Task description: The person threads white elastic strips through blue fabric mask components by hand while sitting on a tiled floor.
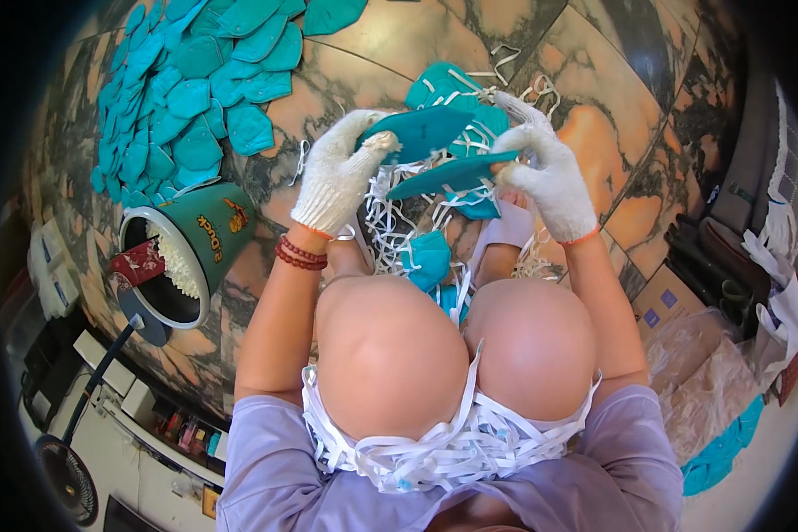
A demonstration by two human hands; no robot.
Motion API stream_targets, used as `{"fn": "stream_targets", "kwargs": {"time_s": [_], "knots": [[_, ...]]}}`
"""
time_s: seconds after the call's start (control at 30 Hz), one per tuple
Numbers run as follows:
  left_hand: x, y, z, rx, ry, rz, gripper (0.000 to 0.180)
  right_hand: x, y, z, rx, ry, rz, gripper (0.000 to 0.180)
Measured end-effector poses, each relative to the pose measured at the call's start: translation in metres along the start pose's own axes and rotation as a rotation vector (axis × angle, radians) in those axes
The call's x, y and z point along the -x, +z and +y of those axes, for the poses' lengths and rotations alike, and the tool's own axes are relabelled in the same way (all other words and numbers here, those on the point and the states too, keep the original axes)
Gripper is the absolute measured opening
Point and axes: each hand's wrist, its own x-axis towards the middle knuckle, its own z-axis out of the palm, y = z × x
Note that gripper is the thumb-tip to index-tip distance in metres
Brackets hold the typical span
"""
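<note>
My left hand (341,168), in a white knitted glove, pinches a teal face mask (424,131) by its left edge. My right hand (548,173), also gloved, grips another teal mask (443,176) at its right end, just below the first one. More teal masks (428,259) lie on the floor between my feet, mixed with tangled white elastic straps (386,217). Beyond the held masks, a few others (434,84) rest with straps on them. A heap of loose white straps (434,448) sits in my lap, against my bare knees.
A large pile of teal masks (186,97) spreads over the marble floor (390,44) at far left. Below it a green bucket (230,226) lies tipped, with white bits inside. A black fan (66,479) stands lower left. Crumpled plastic (700,363) and a cardboard box (669,301) lie right.
</note>
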Motion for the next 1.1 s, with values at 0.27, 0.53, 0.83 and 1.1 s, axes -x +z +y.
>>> {"fn": "stream_targets", "kwargs": {"time_s": [0.27, 0.53, 0.83, 1.1], "knots": [[-0.001, 0.014, 0.031, 0.698, -0.205, -0.088, 0.035, -0.010, 0.018, -0.015, -0.846, 0.304, 0.246, 0.024], [0.002, 0.029, 0.051, 0.021, -0.159, -0.262, 0.033, -0.024, 0.033, -0.053, -0.658, 0.201, 0.351, 0.035], [-0.005, 0.033, 0.070, 0.018, -0.224, -0.364, 0.024, -0.025, 0.040, -0.081, -0.554, 0.373, 0.318, 0.025], [-0.031, 0.005, 0.024, 1.318, -0.330, -0.264, 0.014, -0.006, 0.053, -0.066, -0.197, 0.007, -0.014, 0.029]]}}
